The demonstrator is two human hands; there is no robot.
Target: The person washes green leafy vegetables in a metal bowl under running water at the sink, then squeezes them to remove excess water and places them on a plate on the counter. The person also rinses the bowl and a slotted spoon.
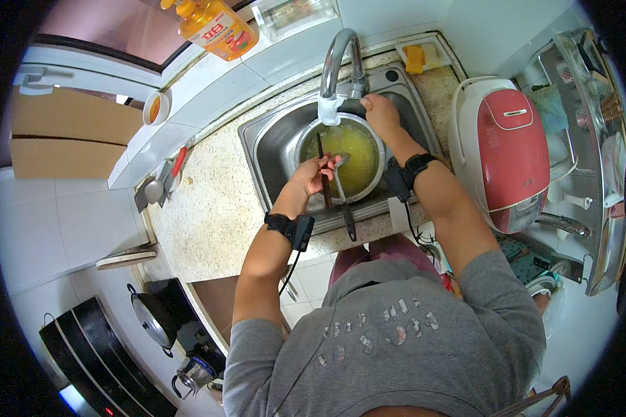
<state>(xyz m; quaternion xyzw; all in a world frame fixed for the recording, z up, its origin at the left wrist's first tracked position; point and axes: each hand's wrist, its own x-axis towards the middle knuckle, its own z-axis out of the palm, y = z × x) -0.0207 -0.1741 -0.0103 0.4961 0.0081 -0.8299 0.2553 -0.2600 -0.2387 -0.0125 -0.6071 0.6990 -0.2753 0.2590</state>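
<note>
A round metal pot (380,172) stands in the stainless steel sink (274,140), holding cloudy yellow-green liquid. My left hand (313,174) is over its near left rim, with fingers curled around dark chopsticks (326,193). A ladle or spoon with a black handle (348,221) leans across the near rim, its head close to my left fingertips. My right hand (382,115), fingers bent, is at the pot's far right side, beside the faucet base. Its fingertips meet a dark bar-like part that I cannot identify. The curved faucet (333,62), with white wrapping at its spout, hangs over the pot's far rim.
A red and white rice cooker (516,151) stands right of the sink, beside a metal dish rack (600,156). An orange sponge (414,59) lies behind the sink. Red-handled scissors (178,162) and dish soap (219,31) are on the left and far side.
</note>
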